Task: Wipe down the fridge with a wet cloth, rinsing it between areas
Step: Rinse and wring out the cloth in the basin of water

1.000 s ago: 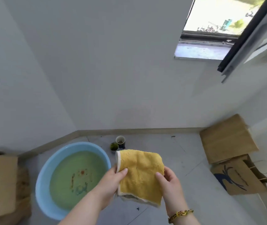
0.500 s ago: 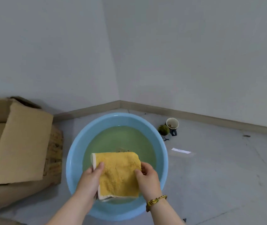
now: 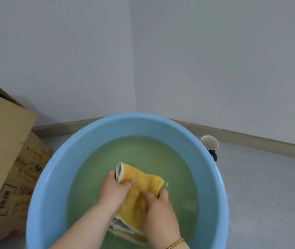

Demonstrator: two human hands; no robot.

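Your left hand point(image 3: 115, 190) pinches the yellow terry cloth point(image 3: 139, 193) near its pale trimmed end, thumb laid across the top face. The fingers beneath are hidden by the fabric. Your right hand point(image 3: 158, 211) grips the cloth's opposite side, thumb on top and fingertips curled over the far edge, where they dip out of sight. The cloth sits inside the round light-blue plastic basin point(image 3: 207, 177). Its upper part lies at the surface of the greenish water point(image 3: 143, 153) and its near end trails under it, where ripples and blur make the folds hard to read. The basin's near rim is cut off by the bottom of the frame, as are both your forearms. A thin gold-and-dark beaded bracelet point(image 3: 176, 242) shows on your right wrist. On the left, a brown cardboard box point(image 3: 5, 141) runs out of frame, its printed characters too smeared to read. A cup point(image 3: 209, 143), cream inside and dark outside, stands on the grey floor point(image 3: 259, 186) just behind the basin's right rim, which hides its lower part.
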